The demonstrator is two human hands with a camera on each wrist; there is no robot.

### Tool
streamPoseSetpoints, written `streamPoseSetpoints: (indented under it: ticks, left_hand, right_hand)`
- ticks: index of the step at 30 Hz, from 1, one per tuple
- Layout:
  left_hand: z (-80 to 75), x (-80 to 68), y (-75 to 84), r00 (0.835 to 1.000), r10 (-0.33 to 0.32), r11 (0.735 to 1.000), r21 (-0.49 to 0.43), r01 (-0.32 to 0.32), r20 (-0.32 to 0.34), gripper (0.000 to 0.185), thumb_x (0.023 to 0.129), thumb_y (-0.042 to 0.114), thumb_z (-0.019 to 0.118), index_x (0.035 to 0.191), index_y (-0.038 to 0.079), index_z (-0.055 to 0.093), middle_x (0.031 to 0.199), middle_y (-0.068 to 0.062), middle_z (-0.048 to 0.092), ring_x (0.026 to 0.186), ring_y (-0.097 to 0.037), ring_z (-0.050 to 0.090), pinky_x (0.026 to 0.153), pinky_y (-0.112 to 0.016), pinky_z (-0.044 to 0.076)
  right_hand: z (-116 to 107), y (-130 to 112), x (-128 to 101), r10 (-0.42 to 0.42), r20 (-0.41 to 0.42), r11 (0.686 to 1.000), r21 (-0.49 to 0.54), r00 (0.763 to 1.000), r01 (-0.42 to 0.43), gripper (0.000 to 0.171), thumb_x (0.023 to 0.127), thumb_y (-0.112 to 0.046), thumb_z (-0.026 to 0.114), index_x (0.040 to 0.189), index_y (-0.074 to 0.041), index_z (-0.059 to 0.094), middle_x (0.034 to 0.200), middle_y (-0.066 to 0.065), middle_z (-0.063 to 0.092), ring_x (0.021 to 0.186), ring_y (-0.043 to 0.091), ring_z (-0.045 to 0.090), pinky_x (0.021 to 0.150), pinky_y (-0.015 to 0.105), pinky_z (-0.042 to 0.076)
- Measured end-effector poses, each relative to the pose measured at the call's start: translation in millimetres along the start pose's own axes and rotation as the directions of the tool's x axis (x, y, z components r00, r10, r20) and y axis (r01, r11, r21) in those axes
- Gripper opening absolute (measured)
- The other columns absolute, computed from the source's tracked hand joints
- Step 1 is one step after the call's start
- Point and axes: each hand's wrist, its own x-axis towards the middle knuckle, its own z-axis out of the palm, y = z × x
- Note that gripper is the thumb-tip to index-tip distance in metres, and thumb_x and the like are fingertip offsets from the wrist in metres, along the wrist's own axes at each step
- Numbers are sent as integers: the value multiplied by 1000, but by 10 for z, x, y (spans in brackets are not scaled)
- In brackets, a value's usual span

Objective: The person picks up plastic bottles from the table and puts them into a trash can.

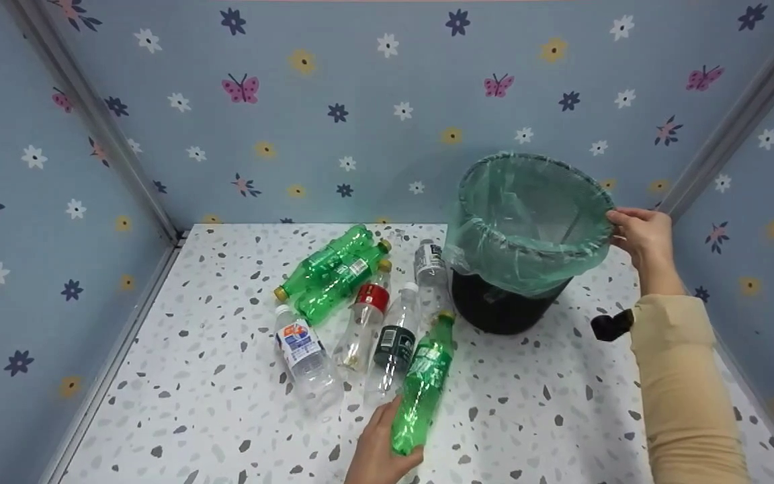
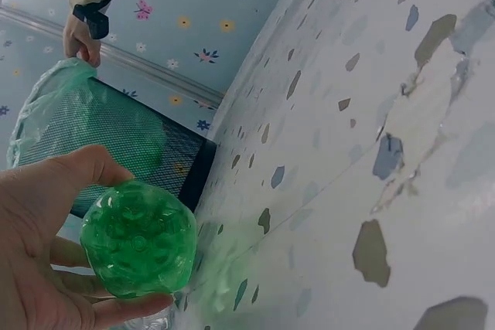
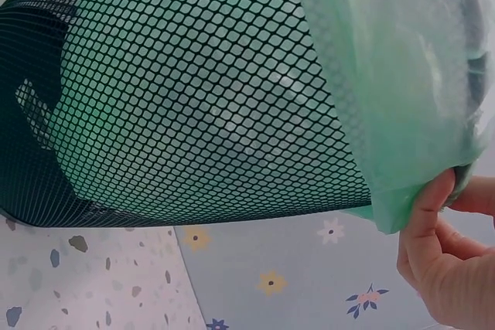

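Left hand [image 1: 380, 447] grips the base end of a green bottle [image 1: 422, 384], fingers and thumb curled round its lobed bottom, which the left wrist view shows face-on. The bottle lies on the speckled table [image 1: 192, 403], cap end pointing up toward the bin. Right hand [image 1: 642, 236] pinches the far right rim of the waste bin [image 1: 494, 309], thumb and fingers closed over the folded edge of the green liner bag [image 1: 528, 222]; the right wrist view shows the pinch on the film against the black mesh wall.

Judgement on the step: the bottle looks ready to be lifted. A grip this low leaves the long neck free to swing, so it would be best raised well clear of the neighbouring bottles and brought over the rim cap-first. The right hand does well to hold the rim firmly; the bin appears tilted toward the bottles and light, and could tip or slide.

The bottle: translucent green plastic, green label at mid-body, yellowish cap, apparently empty.

Just left of it lie a clear bottle with dark label [image 1: 394, 349], a red-labelled bottle [image 1: 367, 316], a white-labelled bottle [image 1: 303, 353], two more green bottles [image 1: 333, 269], and another clear bottle [image 1: 430, 263] beside the bin.
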Motion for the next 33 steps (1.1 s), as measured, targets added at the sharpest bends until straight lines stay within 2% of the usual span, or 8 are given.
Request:
streamPoseSetpoints:
  ticks: [8,16,22,33]
  left_hand:
    - [-161,4,127,994,26,1000,4,-25,-107,75,66,21,72,128,-5,40,117,-15,48,96,-27,53,76,-38,47]
    - [-355,38,258,980,57,998,27,-53,-193,75,66,18,72,130,-2,39,119,-15,47,103,-27,51,82,-40,45]
    - [-503,110,368,958,127,991,65,-114,-256,78,66,17,73,133,2,37,123,-15,45,107,-29,49,85,-39,44]
    - [-738,354,675,919,266,963,124,-240,-291,79,66,19,74,133,3,37,125,-16,44,108,-30,49,84,-36,45]
  right_hand:
    - [-14,3,20,7,-6,1000,-3,1000,-7,19,85,-16,58,100,-6,54,92,2,49,69,6,53,58,16,47]
    - [-13,5,9,5,-4,1000,-31,1000,-5,24,86,-18,58,106,-5,54,90,1,50,69,6,53,59,15,47]
    - [-8,22,41,7,-13,998,-60,1000,-7,27,85,-19,59,108,-5,54,92,1,50,71,6,54,58,15,47]
    - [-18,12,43,10,-7,999,-48,1000,-11,21,85,-19,59,102,-8,55,89,0,51,70,7,54,58,16,48]
